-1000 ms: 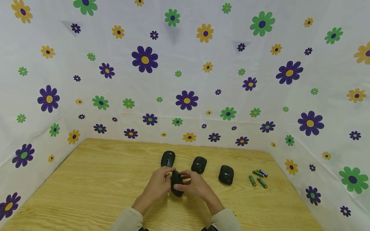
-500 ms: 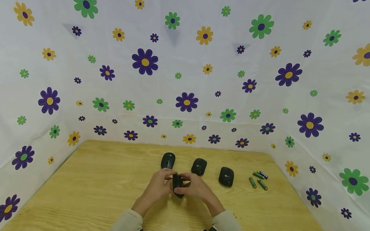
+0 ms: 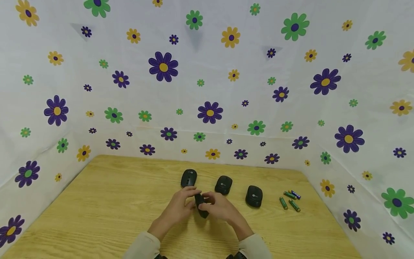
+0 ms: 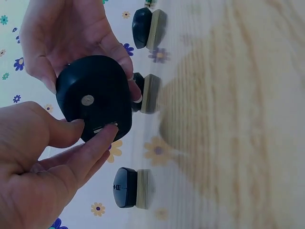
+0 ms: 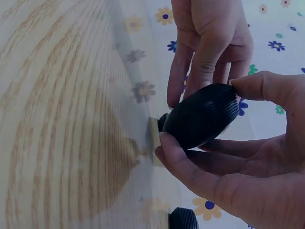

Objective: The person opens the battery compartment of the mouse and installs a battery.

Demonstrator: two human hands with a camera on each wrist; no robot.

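Note:
Between both hands a black computer mouse (image 3: 202, 207) is held up off the table, seen nearly edge-on in the head view. My right hand (image 3: 221, 207) grips it across its sides, thumb against fingers. At one end of it, my left hand (image 3: 179, 205) has thumb and fingertips on the mouse. The left wrist view shows the mouse's dark underside (image 4: 95, 90) with a round light sticker and a small pale mark, partly under a left fingertip. Its ribbed top (image 5: 209, 112) shows in the right wrist view.
Beyond the hands, three more black mice stand in a row: left (image 3: 189, 178), middle (image 3: 223, 185) and right (image 3: 254, 196). Several small batteries (image 3: 294, 205), green and one blue, lie on the right of the wooden table (image 3: 113, 201). A flower-print cloth (image 3: 136, 93) walls in the table.
The held mouse has turned a little in the hands, its near end swinging to the right. The left fingers have shifted slightly on it. Other mice and batteries lie as before.

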